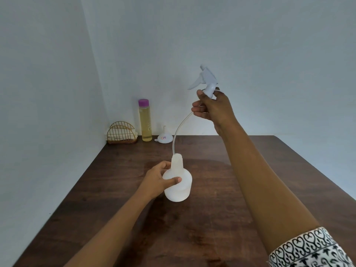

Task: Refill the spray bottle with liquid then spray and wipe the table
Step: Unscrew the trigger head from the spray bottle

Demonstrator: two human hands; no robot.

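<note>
The left hand [156, 180] grips the white spray bottle [178, 182], which stands upright on the dark wooden tabletop [221, 189]. The right hand [213, 108], fingers curled, holds the spray head [207, 81] raised above; its thin tube [179, 132] curves down into the bottle's neck. A bottle of yellow liquid [144, 120] and a funnel [163, 136] stand near the wall.

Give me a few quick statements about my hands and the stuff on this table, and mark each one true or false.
1. The right hand holds the spray head in the air. True.
2. The left hand holds the funnel. False: it grips the spray bottle; the funnel sits at the back of the table.
3. The tall bottle has a purple cap. True.
4. The tall bottle lies on its side. False: it stands upright.
</note>
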